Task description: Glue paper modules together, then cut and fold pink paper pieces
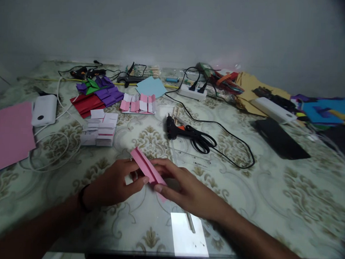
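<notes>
A folded pink paper strip [147, 165] is held between both hands at the near middle of the table, tilted down to the right. My left hand [116, 182] pinches its left side, with the thumb on the near edge. My right hand [182, 184] grips its lower right end between thumb and fingers. Beneath the hands a small bit of pink paper shows. Farther off lie a black glue gun [172, 127] and black-handled scissors [203, 140]. To the left sit folded white papers [100, 129] and pink-and-white folded papers [138, 104].
Pink sheets [11, 135] and a white power bank [44, 110] with looped cable lie left. A power strip [193, 92] stands at the back. On the right are a black phone-like slab [281, 139], a white box [273, 109] and coloured sheets. A white card [185, 239] lies near the front edge.
</notes>
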{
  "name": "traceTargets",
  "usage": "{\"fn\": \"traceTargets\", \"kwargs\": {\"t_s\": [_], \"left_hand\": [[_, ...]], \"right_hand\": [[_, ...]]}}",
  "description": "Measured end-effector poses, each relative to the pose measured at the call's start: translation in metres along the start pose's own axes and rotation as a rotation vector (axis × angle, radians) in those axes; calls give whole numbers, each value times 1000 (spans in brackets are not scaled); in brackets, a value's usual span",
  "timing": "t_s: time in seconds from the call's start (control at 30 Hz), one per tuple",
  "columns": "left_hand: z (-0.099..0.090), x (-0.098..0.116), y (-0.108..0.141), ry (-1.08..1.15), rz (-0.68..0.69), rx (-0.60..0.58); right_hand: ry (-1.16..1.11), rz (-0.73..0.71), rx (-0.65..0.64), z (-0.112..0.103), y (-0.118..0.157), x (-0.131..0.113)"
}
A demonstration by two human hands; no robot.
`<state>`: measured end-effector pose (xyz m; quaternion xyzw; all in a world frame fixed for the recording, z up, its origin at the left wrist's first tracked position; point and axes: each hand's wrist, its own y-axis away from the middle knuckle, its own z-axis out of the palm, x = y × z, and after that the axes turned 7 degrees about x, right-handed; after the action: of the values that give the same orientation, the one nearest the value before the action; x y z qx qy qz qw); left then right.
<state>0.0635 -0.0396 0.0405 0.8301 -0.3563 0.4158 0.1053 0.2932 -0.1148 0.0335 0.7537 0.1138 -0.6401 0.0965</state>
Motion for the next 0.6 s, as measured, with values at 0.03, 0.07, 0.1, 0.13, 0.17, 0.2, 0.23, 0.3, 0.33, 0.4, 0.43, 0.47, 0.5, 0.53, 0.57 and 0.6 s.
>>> {"fn": "traceTargets", "kwargs": {"t_s": [0.03,0.07,0.1,0.13,0.17,0.2,0.23,0.3,0.33,0.4,0.43,0.47,0.5,0.53,0.57,0.6], "left_hand": [[0,-1,0,-3,-20,2],[0,-2,0,-2,-31,10],[-1,-3,0,-3,-38,20],[-1,-4,0,-5,-44,27],[-2,-5,0,-6,-51,31],[-2,-7,0,-5,-61,28],[-3,-7,0,-4,-72,26],[-4,-7,-1,-7,-111,24],[-5,-6,-2,1,-136,22],[-6,-2,-3,39,-186,8],[-7,-1,-4,66,-213,-9],[-7,1,-4,94,-237,-30],[-7,2,-4,121,-254,-49],[-7,3,-5,144,-269,-64],[-6,4,-5,164,-286,-73],[-6,4,-5,183,-306,-76]], "right_hand": [[6,1,5,-1,0,-1],[23,4,13,-1,0,-3],[53,9,21,-2,1,-4],[94,13,28,-4,1,-5],[142,19,36,-5,2,-5],[185,26,47,-6,2,-5],[217,35,59,-7,2,-5],[230,58,74,-8,3,-3],[221,72,75,-8,3,-3],[198,92,61,-7,3,-2],[186,94,49,-7,3,-2],[172,92,37,-6,3,-3],[152,92,27,-5,3,-3],[126,94,19,-5,3,-4],[99,103,13,-4,2,-5],[73,116,12,-4,2,-5]]}}
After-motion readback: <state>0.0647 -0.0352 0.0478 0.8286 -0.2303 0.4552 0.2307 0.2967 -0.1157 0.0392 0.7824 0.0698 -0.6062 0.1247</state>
